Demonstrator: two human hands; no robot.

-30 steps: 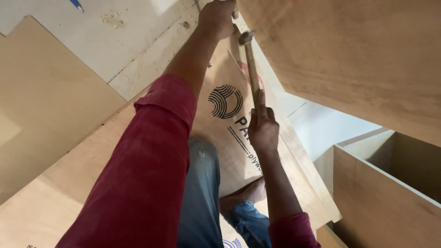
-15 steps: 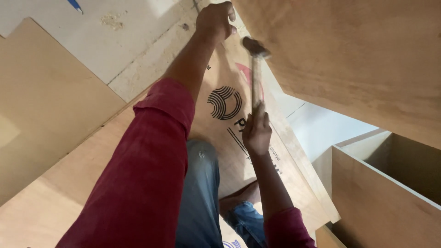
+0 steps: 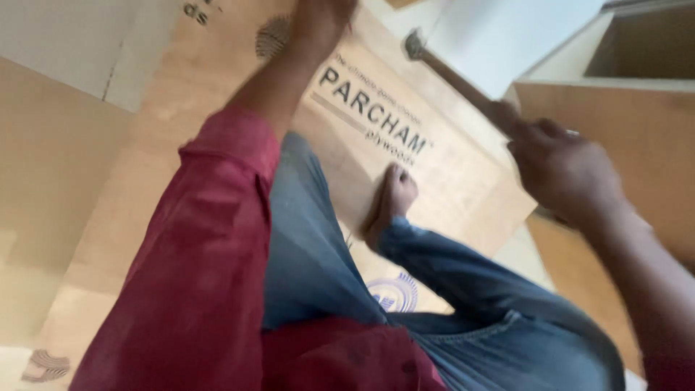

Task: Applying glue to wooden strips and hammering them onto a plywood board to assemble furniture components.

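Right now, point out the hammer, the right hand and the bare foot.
hammer [image 3: 452, 77]: head view, on the wooden handle.
right hand [image 3: 565, 170]: head view, on the back of the hand gripping the handle.
bare foot [image 3: 391, 203]: head view, on its top.

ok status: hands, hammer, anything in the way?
Right hand gripping hammer, head raised off plywood sheet. Left hand at sheet's far edge, partly cropped. Bare foot resting on sheet.

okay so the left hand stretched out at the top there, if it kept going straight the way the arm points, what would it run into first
Likely the tan plywood sheet with dark printing: the left hand already sits over its far end at the frame's top edge. Whether it touches the sheet is unclear, since the picture is blurred and cut off there.
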